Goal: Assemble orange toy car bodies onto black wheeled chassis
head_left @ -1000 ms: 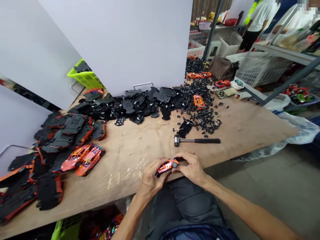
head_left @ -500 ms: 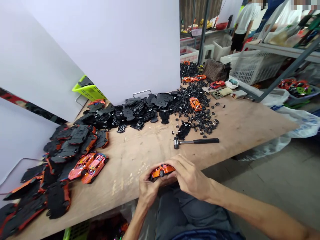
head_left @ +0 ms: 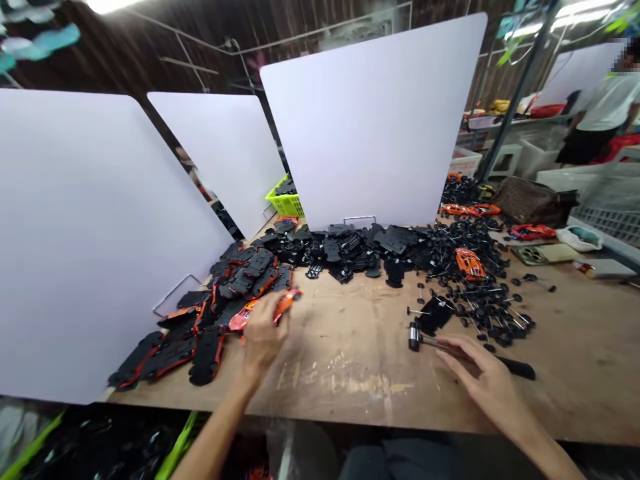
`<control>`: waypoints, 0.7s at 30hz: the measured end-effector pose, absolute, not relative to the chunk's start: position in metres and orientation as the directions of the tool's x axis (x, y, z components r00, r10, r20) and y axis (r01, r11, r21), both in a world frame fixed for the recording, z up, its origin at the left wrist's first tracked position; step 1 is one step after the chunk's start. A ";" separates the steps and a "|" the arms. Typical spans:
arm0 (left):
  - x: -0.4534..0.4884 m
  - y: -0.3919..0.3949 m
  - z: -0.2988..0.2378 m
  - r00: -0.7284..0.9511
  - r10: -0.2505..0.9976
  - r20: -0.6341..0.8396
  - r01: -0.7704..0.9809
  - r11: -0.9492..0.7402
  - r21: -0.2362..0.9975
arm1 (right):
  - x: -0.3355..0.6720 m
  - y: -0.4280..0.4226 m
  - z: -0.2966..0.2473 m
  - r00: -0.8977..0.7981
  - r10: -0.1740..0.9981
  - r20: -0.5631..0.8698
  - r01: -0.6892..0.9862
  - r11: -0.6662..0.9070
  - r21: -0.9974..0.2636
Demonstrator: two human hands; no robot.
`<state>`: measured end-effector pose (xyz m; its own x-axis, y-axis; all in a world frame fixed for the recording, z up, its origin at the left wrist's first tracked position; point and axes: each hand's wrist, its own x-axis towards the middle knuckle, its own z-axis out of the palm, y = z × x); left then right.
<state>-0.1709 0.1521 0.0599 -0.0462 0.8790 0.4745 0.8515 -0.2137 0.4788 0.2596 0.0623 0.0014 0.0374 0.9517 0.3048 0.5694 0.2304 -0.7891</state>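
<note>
Covering left hand: it's lying over orange toy cars near the upturned cars; whether it's grasping one, I cannot tell.
Right hand: it's hovering unclenched over the hammer, thumb and fingers standing apart.
Hammer: it's lying on the table, head resting beside a black base.

From my end, the toy cars at left come through glossy orange tinged with pink, and the hammer bright silver and black. I see overturned toy cars with black undersides edged in orange, plain black chassis plates and black wheels on silvery axles. The basket is lime green, the middle partition lilac-white, the bag mottled brown, and the tabletop tan with paler, yellowish scuffs.
</note>
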 end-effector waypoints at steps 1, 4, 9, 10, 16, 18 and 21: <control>-0.191 0.169 0.062 -0.098 0.852 0.514 0.914 -0.128 0.386 | 0.267 0.063 -0.001 0.050 0.943 0.328 0.598 0.235 -0.767; -0.232 0.209 0.057 -0.089 0.867 0.491 0.986 0.007 0.167 | 0.278 0.065 0.001 0.067 0.911 0.408 0.674 0.260 -0.691; -0.222 0.234 0.040 -0.158 0.816 0.556 0.979 0.057 0.195 | 0.287 0.093 0.012 0.059 0.874 0.483 0.756 0.277 -0.593; -0.209 0.235 0.039 -0.178 0.794 0.581 0.968 0.034 0.249 | 0.290 0.103 0.014 0.028 0.872 0.488 0.774 0.290 -0.563; -0.088 0.227 0.031 0.026 0.944 0.329 0.652 -0.265 0.711 | 0.305 0.157 0.021 -0.292 0.897 0.333 0.817 0.415 -0.401; -0.040 0.215 0.025 0.165 0.946 0.278 0.565 -0.321 0.760 | 0.309 0.163 0.026 -0.330 0.901 0.283 0.836 0.418 -0.356; 0.023 0.203 0.020 0.317 0.917 0.243 0.457 -0.372 0.808 | 0.314 0.164 0.034 -0.331 0.906 0.262 0.849 0.408 -0.337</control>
